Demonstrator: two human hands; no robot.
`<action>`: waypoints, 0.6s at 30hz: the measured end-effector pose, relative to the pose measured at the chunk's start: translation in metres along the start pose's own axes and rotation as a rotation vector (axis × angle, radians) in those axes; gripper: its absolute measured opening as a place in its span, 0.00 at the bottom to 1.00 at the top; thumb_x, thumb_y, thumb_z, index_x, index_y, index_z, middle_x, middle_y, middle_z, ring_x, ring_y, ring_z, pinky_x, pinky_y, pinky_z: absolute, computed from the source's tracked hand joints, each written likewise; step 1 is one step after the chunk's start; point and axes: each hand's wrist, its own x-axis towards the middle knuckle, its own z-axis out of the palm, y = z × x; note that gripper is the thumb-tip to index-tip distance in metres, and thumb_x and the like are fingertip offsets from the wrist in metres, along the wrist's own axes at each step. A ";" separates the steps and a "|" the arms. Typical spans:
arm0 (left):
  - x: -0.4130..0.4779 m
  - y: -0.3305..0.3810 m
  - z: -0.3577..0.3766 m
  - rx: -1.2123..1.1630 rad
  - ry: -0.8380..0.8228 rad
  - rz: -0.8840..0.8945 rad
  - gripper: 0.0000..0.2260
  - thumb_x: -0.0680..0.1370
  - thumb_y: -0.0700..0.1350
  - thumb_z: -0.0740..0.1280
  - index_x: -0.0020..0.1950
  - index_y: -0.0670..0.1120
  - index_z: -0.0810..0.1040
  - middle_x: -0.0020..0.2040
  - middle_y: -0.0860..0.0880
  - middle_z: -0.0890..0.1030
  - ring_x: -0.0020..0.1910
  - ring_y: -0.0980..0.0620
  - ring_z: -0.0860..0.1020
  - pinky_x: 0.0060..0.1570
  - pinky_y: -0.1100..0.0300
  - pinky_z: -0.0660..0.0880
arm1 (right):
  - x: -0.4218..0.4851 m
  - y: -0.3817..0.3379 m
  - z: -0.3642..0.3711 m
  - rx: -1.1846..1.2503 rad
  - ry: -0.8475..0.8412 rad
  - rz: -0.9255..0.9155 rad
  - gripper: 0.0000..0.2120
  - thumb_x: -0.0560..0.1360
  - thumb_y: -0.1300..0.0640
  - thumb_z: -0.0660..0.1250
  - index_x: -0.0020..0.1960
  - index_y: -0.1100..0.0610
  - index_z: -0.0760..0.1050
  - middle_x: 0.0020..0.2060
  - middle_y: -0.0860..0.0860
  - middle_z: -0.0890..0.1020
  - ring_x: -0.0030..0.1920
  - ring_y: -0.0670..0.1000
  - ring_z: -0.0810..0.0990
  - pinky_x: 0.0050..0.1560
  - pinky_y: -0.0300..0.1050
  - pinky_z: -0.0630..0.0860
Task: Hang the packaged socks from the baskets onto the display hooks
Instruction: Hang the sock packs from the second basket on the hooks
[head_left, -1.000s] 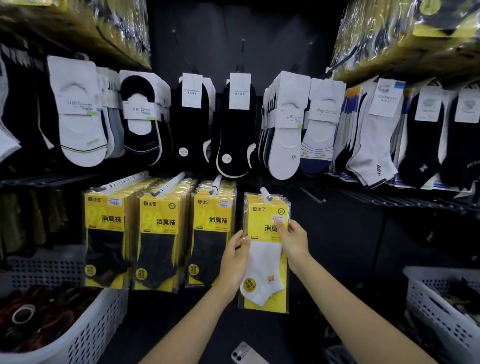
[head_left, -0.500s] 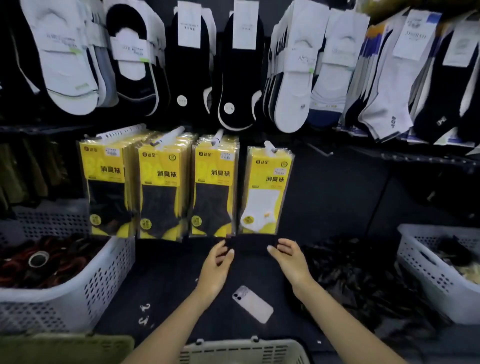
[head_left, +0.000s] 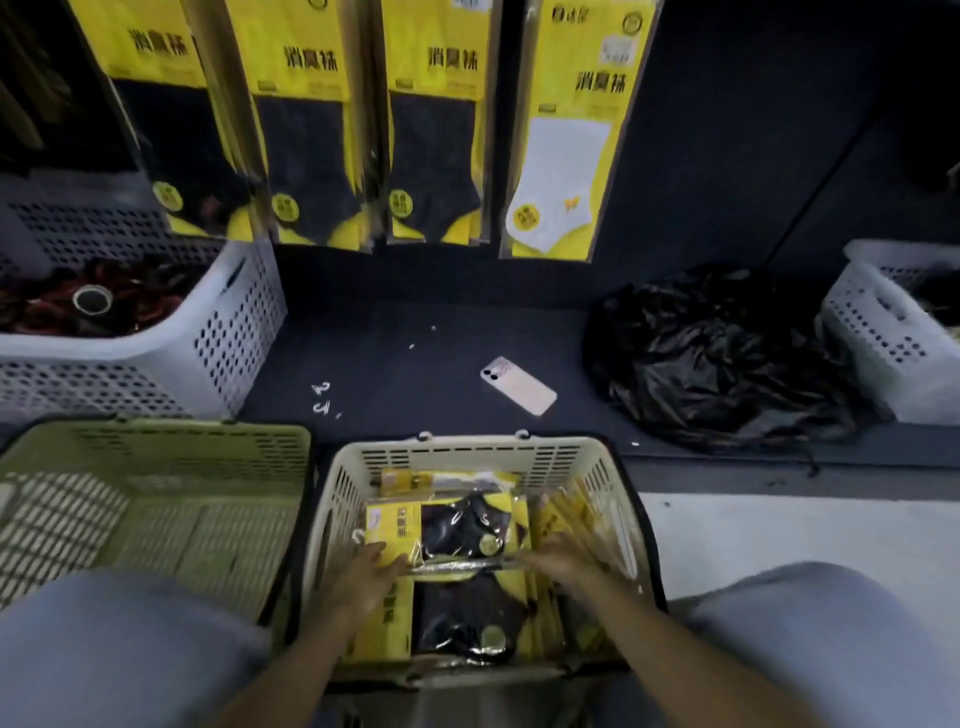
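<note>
A cream basket (head_left: 467, 448) stands on the floor between my knees and holds several yellow packs of socks. On top lies a pack of black socks (head_left: 457, 530), with another pack (head_left: 467, 618) below it. My left hand (head_left: 366, 571) touches the top pack's left end with fairly straight fingers. My right hand (head_left: 556, 561) is at its right end, blurred. Above, a pack of white socks (head_left: 566, 135) hangs at the right of the row, beside hanging packs of black socks (head_left: 306, 130). The hooks themselves are out of view.
An olive-green basket (head_left: 156, 441) stands left of the cream one. A white perforated basket (head_left: 234, 332) with dark items is at the far left, another white basket (head_left: 878, 332) at the far right. A phone (head_left: 518, 385) and a crumpled black plastic bag (head_left: 717, 358) lie on the dark ledge.
Both hands let go of the hung white-sock pack and dropped into the cream basket. My view tilted down from the hooks to the basket.
</note>
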 end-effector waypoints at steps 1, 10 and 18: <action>-0.002 -0.007 0.003 0.080 -0.016 -0.006 0.24 0.78 0.54 0.66 0.70 0.45 0.70 0.66 0.45 0.74 0.61 0.47 0.74 0.61 0.55 0.70 | 0.000 0.006 0.006 -0.046 -0.015 0.017 0.20 0.72 0.43 0.71 0.55 0.56 0.75 0.55 0.44 0.73 0.56 0.52 0.76 0.56 0.40 0.70; -0.018 -0.006 0.015 0.387 -0.017 0.097 0.28 0.77 0.57 0.65 0.74 0.50 0.62 0.74 0.47 0.62 0.74 0.47 0.59 0.71 0.54 0.57 | -0.015 0.014 0.032 0.277 0.045 0.023 0.29 0.67 0.53 0.78 0.63 0.59 0.71 0.62 0.55 0.76 0.61 0.53 0.75 0.56 0.43 0.73; -0.022 0.005 0.010 0.005 0.010 0.074 0.29 0.74 0.50 0.71 0.72 0.48 0.65 0.70 0.47 0.70 0.68 0.47 0.69 0.63 0.54 0.71 | -0.018 -0.007 0.024 0.362 -0.142 -0.042 0.38 0.66 0.51 0.78 0.70 0.55 0.65 0.66 0.52 0.73 0.63 0.54 0.73 0.58 0.46 0.69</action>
